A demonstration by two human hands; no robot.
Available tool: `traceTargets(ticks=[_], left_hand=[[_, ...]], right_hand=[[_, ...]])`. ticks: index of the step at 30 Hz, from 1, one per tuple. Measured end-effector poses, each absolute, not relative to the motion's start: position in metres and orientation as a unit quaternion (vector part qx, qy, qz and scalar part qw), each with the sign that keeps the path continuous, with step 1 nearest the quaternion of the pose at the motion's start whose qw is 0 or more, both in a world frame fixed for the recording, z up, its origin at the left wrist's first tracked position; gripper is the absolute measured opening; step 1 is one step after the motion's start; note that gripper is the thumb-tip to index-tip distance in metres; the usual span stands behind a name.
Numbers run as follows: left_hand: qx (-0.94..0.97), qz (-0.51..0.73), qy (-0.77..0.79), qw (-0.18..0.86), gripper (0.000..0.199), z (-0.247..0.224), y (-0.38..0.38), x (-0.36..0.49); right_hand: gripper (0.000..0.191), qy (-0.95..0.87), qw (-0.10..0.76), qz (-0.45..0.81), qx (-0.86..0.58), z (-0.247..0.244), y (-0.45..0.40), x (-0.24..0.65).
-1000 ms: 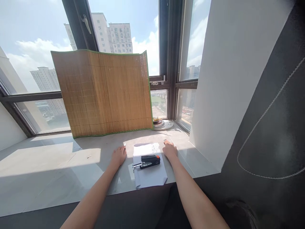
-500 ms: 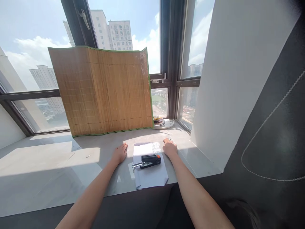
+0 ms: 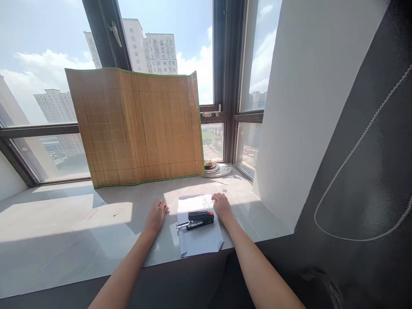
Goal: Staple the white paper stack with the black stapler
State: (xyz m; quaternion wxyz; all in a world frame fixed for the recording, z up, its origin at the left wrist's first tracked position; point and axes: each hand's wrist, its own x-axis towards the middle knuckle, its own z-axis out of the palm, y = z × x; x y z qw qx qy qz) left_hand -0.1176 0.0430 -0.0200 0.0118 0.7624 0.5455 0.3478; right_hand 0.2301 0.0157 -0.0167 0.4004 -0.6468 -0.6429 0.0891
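A black stapler with an orange end (image 3: 200, 219) lies on white paper sheets (image 3: 201, 244), its metal tray sticking out to the left. Left of the paper, my left hand (image 3: 156, 214) rests on the sill with loosely bent fingers and nothing in it. My right hand (image 3: 222, 207) is at the paper's upper right edge, fingers bent downward and no object visible in them. Small handwriting shows on the paper beside that hand. Two short strips of staples (image 3: 224, 190) lie on the sill just beyond it.
A bamboo mat (image 3: 138, 128) with green edging stands against the window. Stacked plates (image 3: 219, 170) sit by its right side. A white wall (image 3: 283, 128) rises at the right, with a beaded cord (image 3: 350, 154) beyond. The pale sill (image 3: 106, 240) ends at a front edge.
My right hand has moved left, away from the staple strips and onto the paper's edge. My left hand has barely moved. The whole view has shifted slightly.
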Motion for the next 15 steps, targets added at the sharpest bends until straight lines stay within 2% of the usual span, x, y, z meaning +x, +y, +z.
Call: traceTargets(ticks=[4, 7, 11, 15], left_hand=[[0.798, 0.331, 0.503, 0.014, 0.022, -0.018, 0.02, -0.105], [0.808, 0.359, 0.465, 0.039, 0.026, -0.017, -0.004, -0.089], [0.823, 0.381, 0.414, 0.069, 0.025, -0.01, -0.025, -0.077], [0.845, 0.376, 0.371, 0.083, 0.021, -0.01, -0.027, -0.077]], right_hand=[[0.018, -0.719, 0.463, 0.164, -0.492, -0.009, 0.004, 0.209], [0.021, -0.77, 0.439, 0.223, -0.406, -0.003, -0.005, 0.2], [0.03, -0.81, 0.408, 0.226, -0.354, 0.004, -0.014, 0.198], [0.02, -0.828, 0.371, 0.206, -0.366, 0.004, -0.019, 0.193]])
